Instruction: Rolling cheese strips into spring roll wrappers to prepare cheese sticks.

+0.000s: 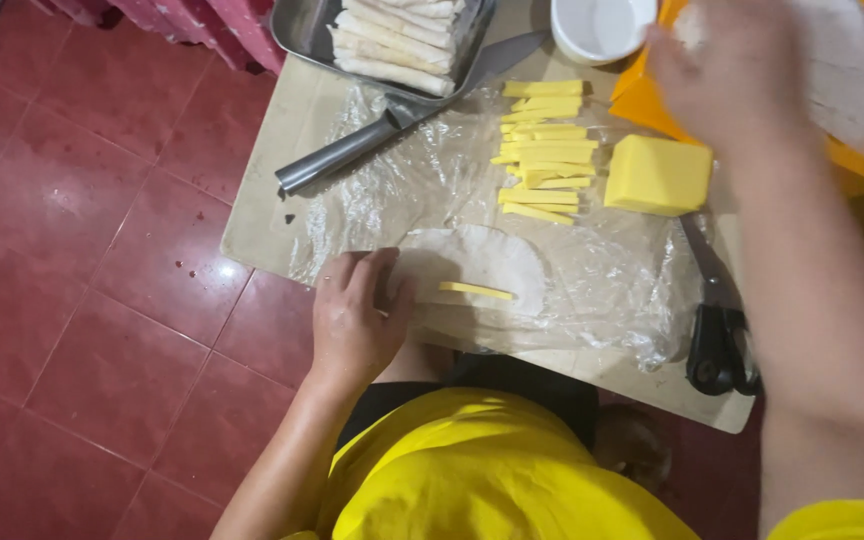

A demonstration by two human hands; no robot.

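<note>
While pressed flat on the round wrapper (pixel 482 262), left hand (pixel 352 320) lies open, fingers spread over the wrapper's 9 o'clock edge, gripping nothing. Wrapper at 6 o'clock of the worktop (pixel 262 215), on clear plastic sheet (pixel 402 180), carrying one yellow cheese stick (pixel 477 291) across its middle. Right hand (pixel 727 75) raised at 1 o'clock, blurred, touching white wrapper stack (pixel 852 60) on orange packet (pixel 642 100); cannot tell whether clenched or loose. Metal tray (pixel 297 25) at 11 o'clock, filled with rolled white wrappers (pixel 392 40) laid side by side. White bowl (pixel 602 25) at 12 o'clock, holding what looks like clear liquid. Pile of cut cheese sticks (pixel 542 150) at centre, cheese block (pixel 657 175) just beside at its 3 o'clock. Knife (pixel 402 115) lying tilted from tray edge toward 9 o'clock, handle near the sheet. Black-handled scissors (pixel 717 320) at 4 o'clock, below the block. Red tiled floor (pixel 82 250) all around the worktop's left side.
</note>
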